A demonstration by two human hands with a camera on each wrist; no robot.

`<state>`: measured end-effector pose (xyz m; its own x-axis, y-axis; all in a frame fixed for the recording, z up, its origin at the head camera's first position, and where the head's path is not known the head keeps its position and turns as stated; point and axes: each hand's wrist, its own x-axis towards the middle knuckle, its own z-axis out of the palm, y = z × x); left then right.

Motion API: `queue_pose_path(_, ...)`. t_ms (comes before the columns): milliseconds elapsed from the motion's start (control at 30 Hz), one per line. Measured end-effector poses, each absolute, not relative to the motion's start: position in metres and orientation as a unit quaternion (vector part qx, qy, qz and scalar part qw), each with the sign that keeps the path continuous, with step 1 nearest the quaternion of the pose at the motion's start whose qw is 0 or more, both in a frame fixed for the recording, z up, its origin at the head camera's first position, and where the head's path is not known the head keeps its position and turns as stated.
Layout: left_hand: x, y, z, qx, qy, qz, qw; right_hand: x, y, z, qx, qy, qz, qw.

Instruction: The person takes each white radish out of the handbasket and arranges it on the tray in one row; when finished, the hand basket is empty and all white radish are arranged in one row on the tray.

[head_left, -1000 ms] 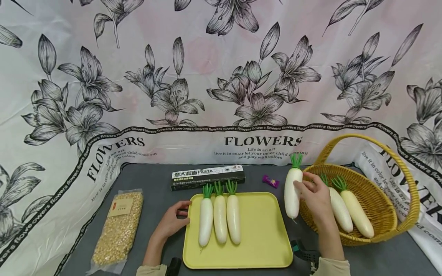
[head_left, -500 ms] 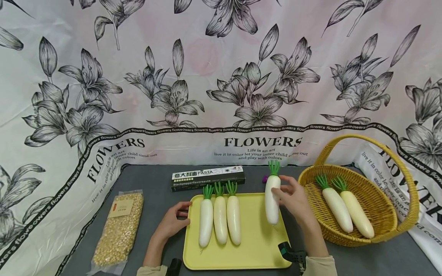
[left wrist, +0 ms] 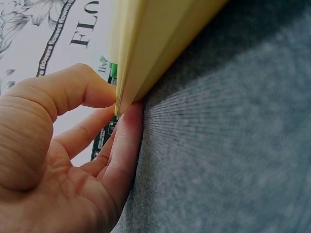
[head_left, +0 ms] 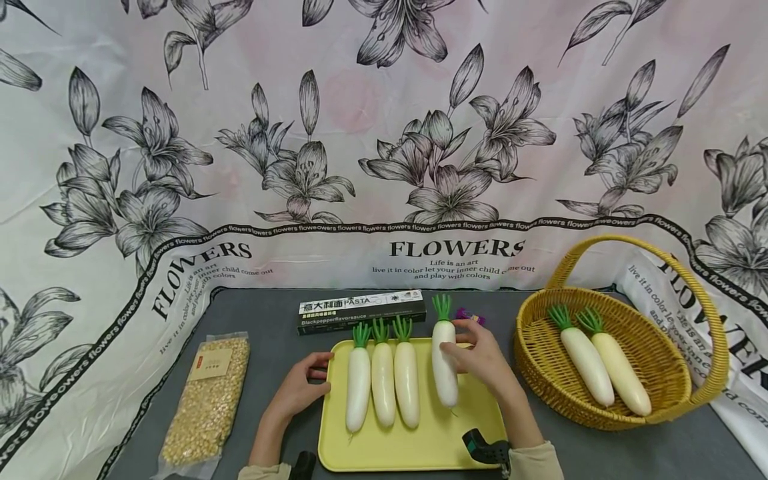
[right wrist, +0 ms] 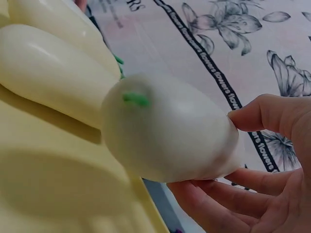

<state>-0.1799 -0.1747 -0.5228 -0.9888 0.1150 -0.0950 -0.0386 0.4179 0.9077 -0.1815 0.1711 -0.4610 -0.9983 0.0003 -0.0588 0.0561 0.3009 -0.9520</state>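
A white radish with green leaf stubs is held in my right hand, thumb on one side and fingers on the other. It hangs over the right part of the yellow tray; its shadow falls on the tray in the right wrist view. Three radishes lie side by side on the tray's left part, leaves pointing away. My left hand pinches the tray's left rim between thumb and fingers, as the left wrist view shows.
A yellow wicker basket with a tall handle stands at the right, two radishes inside. Behind the tray lie a black pasta box and a small purple packet. A bag of corn kernels lies at the left. A flowered cloth hangs behind.
My right hand has carried the radish leftward from beside the basket to over the tray, and lowered it a little. My left hand has stayed at the tray's rim.
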Motion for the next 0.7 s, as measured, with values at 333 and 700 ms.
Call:
queue_pose_path(333,-0.18,-0.175,-0.524,0.023,0.838,0.54,0.076,-0.181,0.157,-0.47,0.036,0.814,-0.576,0.062)
queue_pose_path(700,-0.179,-0.174,-0.524,0.025,0.838,0.54,0.073,-0.179,0.15,-0.478,0.022,0.822,-0.559,0.105)
